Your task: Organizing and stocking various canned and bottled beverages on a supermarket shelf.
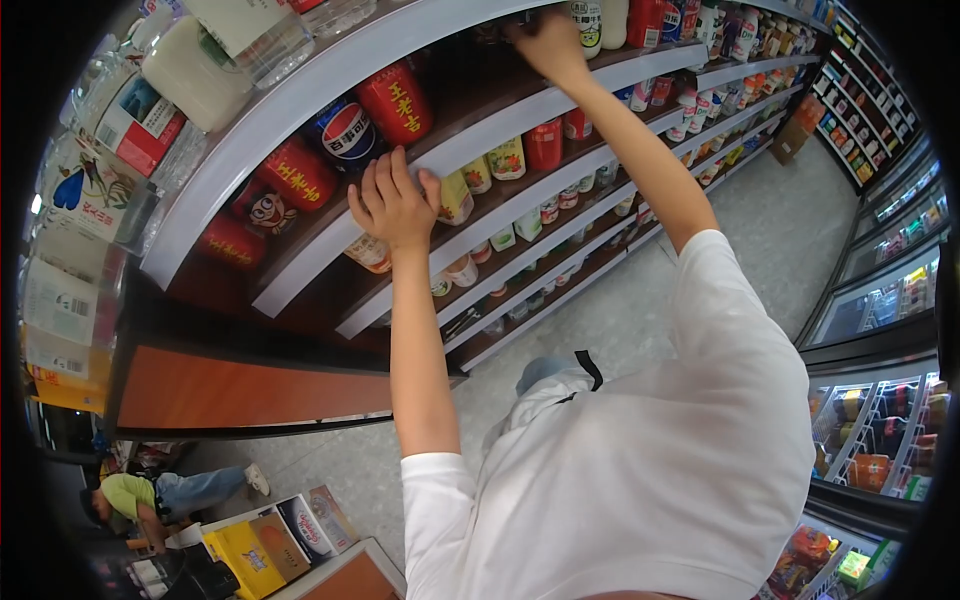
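My left hand (397, 199) rests with spread fingers on the pale front edge of a shelf (457, 146), just below a blue Pepsi can (348, 133) and a red drink can (395, 103). It holds nothing. My right hand (551, 45) reaches into the same shelf level at the top of the view, left of a white bottle with a printed label (587, 26). Its fingers are over dark items in shadow, so whether they grip anything cannot be told. More red cans (300, 174) stand to the left of the Pepsi can.
Lower shelves hold cartons (507, 157), red cans (543, 144) and cups. Large bottles (196, 73) stand on top at left. Glass-door coolers (877, 435) line the right side. A cardboard box (793, 139) is on the floor. Another person (150, 495) is at lower left, near stacked boxes (247, 555).
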`<state>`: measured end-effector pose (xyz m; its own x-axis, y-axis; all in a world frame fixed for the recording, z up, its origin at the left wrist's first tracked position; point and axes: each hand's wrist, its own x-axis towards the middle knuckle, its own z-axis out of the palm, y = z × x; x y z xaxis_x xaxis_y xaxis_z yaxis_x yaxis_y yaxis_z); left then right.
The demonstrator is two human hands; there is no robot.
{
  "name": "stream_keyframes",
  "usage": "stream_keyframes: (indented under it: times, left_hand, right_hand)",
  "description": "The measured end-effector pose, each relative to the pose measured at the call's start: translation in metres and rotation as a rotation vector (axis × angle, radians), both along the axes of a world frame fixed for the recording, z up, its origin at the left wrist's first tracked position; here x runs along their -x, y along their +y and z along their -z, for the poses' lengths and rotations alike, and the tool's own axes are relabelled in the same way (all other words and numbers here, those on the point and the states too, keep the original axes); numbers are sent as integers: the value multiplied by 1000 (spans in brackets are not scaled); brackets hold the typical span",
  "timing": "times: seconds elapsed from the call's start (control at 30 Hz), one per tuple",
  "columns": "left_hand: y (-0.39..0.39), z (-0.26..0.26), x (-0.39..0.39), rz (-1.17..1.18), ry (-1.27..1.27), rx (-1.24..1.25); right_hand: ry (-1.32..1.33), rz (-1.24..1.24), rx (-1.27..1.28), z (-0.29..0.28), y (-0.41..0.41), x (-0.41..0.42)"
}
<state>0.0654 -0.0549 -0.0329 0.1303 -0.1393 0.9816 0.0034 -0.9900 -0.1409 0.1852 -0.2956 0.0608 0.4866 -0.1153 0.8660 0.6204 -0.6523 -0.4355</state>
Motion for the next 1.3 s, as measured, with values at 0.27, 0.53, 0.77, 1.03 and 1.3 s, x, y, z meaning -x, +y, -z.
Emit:
stream_keyframes:
  times: [0.27,0.53,0.77,1.03,1.3]
  left_hand:
    - [-2,-4,1,-5,19,12]
    - [12,2,5,-27,30,20]
    - [-6,-4,0,-3,4,6]
    - [0,1,0,-33,6,-9]
    - [-2,-3,1,-50,-10,-3]
  right_hand:
    - [-40,174,201,7,-6,-67]
    - [273,152,115,2,41,-32]
    - [-5,35,176,5,61,-15]
    - [249,-354,-181,8,27,40]
    - [187,210,-172,1,-75,31]
